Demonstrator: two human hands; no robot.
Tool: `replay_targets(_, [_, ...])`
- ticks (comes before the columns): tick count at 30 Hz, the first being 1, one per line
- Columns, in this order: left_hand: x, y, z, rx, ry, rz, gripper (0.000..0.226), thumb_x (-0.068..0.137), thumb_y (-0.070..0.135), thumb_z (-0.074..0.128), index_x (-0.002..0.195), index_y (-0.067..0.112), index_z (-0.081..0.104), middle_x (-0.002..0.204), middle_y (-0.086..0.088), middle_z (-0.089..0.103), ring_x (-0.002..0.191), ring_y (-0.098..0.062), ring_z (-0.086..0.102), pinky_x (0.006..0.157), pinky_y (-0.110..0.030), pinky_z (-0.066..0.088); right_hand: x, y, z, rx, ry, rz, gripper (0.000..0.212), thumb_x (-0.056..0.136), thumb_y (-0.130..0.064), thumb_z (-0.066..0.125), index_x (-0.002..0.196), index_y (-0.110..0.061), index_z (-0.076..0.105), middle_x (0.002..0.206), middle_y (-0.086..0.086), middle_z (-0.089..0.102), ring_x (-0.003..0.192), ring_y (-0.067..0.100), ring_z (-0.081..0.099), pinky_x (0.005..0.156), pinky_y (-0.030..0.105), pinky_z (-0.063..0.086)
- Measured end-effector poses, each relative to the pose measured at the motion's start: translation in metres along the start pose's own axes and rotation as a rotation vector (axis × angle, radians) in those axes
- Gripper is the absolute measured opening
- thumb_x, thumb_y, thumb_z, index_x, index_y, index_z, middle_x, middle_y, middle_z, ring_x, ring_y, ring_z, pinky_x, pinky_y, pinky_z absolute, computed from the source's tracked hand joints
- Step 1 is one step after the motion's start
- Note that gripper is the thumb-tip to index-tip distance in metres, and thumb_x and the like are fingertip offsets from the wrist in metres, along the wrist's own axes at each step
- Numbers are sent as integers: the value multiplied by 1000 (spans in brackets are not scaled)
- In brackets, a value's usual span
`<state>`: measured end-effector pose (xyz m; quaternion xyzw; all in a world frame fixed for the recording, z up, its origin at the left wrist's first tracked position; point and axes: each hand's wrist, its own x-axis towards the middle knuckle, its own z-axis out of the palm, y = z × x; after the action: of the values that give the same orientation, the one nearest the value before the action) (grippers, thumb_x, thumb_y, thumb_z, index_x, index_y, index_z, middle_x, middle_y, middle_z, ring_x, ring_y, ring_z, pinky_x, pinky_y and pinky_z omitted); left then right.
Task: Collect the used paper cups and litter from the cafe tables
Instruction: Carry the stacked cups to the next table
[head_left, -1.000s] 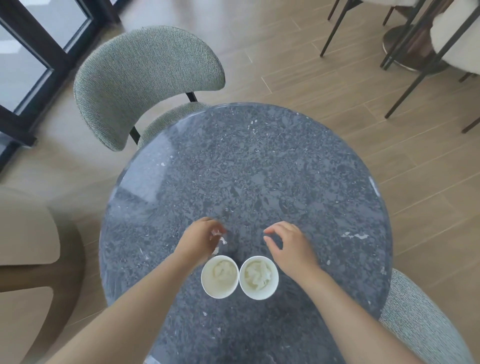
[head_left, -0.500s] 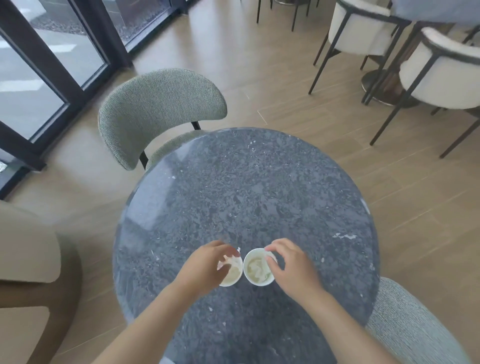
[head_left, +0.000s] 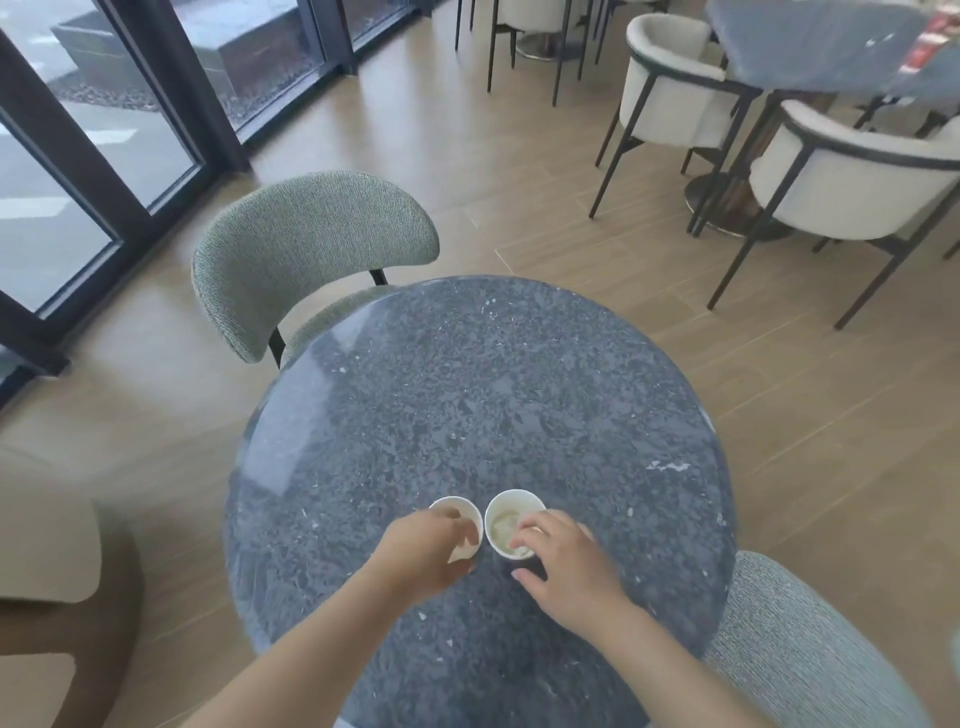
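Note:
Two white paper cups stand side by side near the front of a round dark speckled table (head_left: 467, 395). My left hand (head_left: 421, 553) grips the left cup (head_left: 457, 512), fingers curled over its near rim and covering most of it. My right hand (head_left: 566, 564) grips the right cup (head_left: 511, 519), fingertips over the rim and thumb on the near side. Crumpled white paper fills the right cup. What the left cup holds is mostly hidden by my fingers.
A grey-green chair (head_left: 311, 249) stands at the table's far left and another (head_left: 810, 644) at the near right. A beige seat (head_left: 47, 540) is at the left. White armchairs (head_left: 852, 182) and another table (head_left: 831, 47) stand at the back right. Glass doors (head_left: 104, 130) line the left.
Both hands came from beyond the cups onto them and now grip their rims. The left hand no longer shows the scrap it pinched. The view has tilted up, showing more of the room.

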<state>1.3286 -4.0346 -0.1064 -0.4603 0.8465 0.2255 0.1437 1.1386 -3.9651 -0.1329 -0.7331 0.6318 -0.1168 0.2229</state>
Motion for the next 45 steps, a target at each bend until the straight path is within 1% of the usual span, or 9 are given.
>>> replay_targets(5, [4,6,-9,109,12,35,23,89,27,46,107,23,58,112,1,62,100,-28,59,72,-31,45,-1,-5,1,-37,42,73,16,86,-20,52,99,-17,62,111,-4,58,107,21,47,88,31,40])
replay_targets(8, [1,9,-19,112,81,96,23,87,21,44,106,21,58,108,1,61,96,-26,60,73,-34,51,-6,-11,-5,17,134,143,16,85,-18,54,97,-15,64,104,0,60,102,22,49,83,33,44])
replay_targets(17, [-27,36,-37,-55,212,406,24,87,23,49,105,33,62,108,12,61,101,-15,56,71,-30,49,-79,-48,-17,99,448,458,9,85,-18,60,91,-16,66,96,-4,61,95,16,50,78,25,42])
replay_targets(24, [-52,95,-9,-118,138,752,22,89,20,50,102,27,66,106,10,64,97,-18,57,69,-34,51,-179,-82,-8,43,667,776,15,86,-20,59,98,-14,67,100,-1,63,97,18,52,78,22,37])
replay_targets(27, [-71,130,13,-175,82,887,18,88,18,53,98,24,67,102,8,66,92,-18,59,67,-36,52,-235,-100,-5,55,736,919,16,86,-16,60,99,-8,67,104,5,63,101,23,54,86,32,44])
replay_targets(30, [-93,172,33,-160,21,1041,19,86,17,55,97,25,67,101,9,66,92,-17,61,69,-37,53,-287,-119,-5,59,818,1040,15,85,-13,61,98,-8,68,104,5,65,102,25,56,86,37,47])
replay_targets(37, [-159,284,84,-75,-123,1363,18,84,20,56,96,29,66,96,10,66,86,-14,62,71,-33,52,-411,-153,13,28,985,1306,13,84,-13,61,95,-12,68,105,2,66,99,23,59,80,27,46])
replay_targets(41, [-205,348,125,-32,-179,1470,17,84,21,56,94,29,67,96,12,66,90,-13,60,72,-33,51,-486,-162,27,8,1055,1400,13,84,-12,59,93,-14,68,102,2,66,97,25,59,74,36,51])
replay_targets(45, [-254,409,172,-58,-283,1534,17,83,17,57,94,25,67,94,10,66,87,-13,61,74,-36,51,-565,-164,39,-16,1092,1499,16,84,-10,59,97,-11,68,104,4,67,99,26,59,76,37,51])
